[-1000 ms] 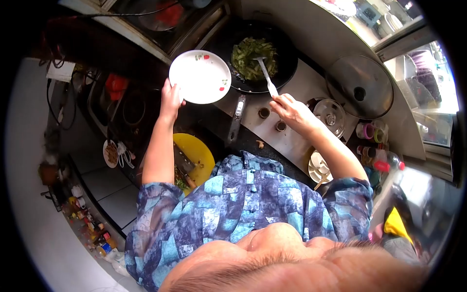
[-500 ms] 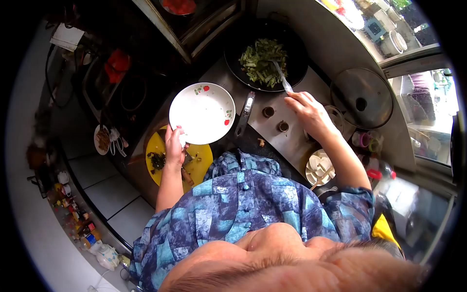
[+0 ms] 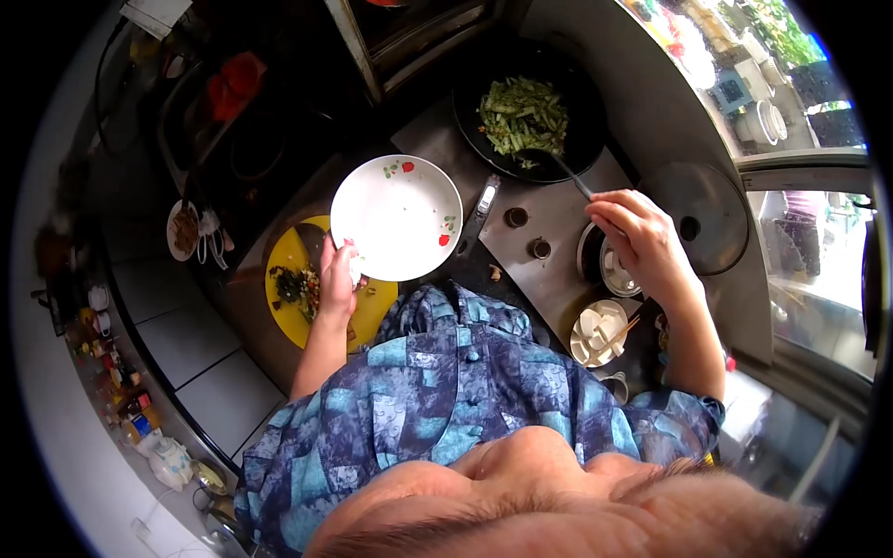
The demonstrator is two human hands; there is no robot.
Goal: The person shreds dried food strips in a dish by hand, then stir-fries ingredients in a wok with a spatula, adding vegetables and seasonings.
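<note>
Greens (image 3: 521, 113), chopped and heaped, lie in the dark wok (image 3: 586, 123) at the upper middle of the frame, up and to the left of my right hand (image 3: 642, 237). That hand is the nearer of my two. Its fingers are wrapped round the handle of a spatula (image 3: 570, 176), whose long axis slants from my grip up and leftward over the wok's rim, its head at the lower edge of the heap; I cannot tell how far under the pieces it sits.

My left hand (image 3: 337, 286), farther off at left of centre, pinches the lower left rim of a white plate (image 3: 400, 219), whose inner face is turned up toward me. From this plate, the greens lie up and to the right. The wok handle (image 3: 478, 219) slants down just beside the plate's right edge, between it and two small jars (image 3: 515, 217) on the metal desk (image 3: 566, 284).
</note>
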